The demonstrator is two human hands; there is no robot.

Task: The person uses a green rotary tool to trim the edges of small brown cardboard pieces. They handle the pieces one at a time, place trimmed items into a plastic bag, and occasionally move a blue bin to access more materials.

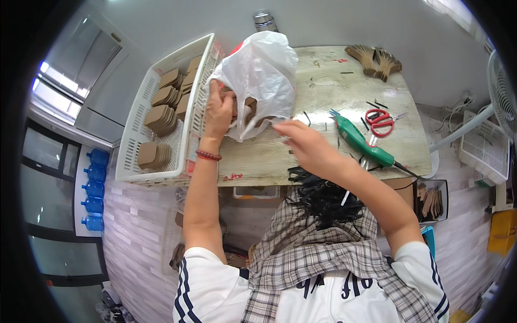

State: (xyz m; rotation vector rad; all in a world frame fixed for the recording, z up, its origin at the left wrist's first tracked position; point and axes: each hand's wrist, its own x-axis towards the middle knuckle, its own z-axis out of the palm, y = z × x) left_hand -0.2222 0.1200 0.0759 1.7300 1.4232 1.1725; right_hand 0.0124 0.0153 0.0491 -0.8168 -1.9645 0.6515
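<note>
A white plastic bag point(266, 67) stands at the table's left part, its mouth facing me. Brown flat pieces point(249, 107) show through the opening. My left hand point(218, 110), with a beaded bracelet at the wrist, is closed on the bag's left edge, beside those pieces; some fingertips are hidden. At the lower right of the bag, my right hand point(304, 141) has its fingers pinched together on the plastic edge. A green electric cutter point(360, 141) with a cord and red-handled scissors point(381, 123) lie to the right of this hand.
A white plastic crate point(186, 126) at left holds stacks of brown rounded pieces point(160, 119). Brown strips point(375, 62) lie at the table's far right. Black strips point(326, 199) lie heaped on my plaid apron. A metal-lidded container point(264, 21) stands behind the bag; a fan point(502, 97) stands right.
</note>
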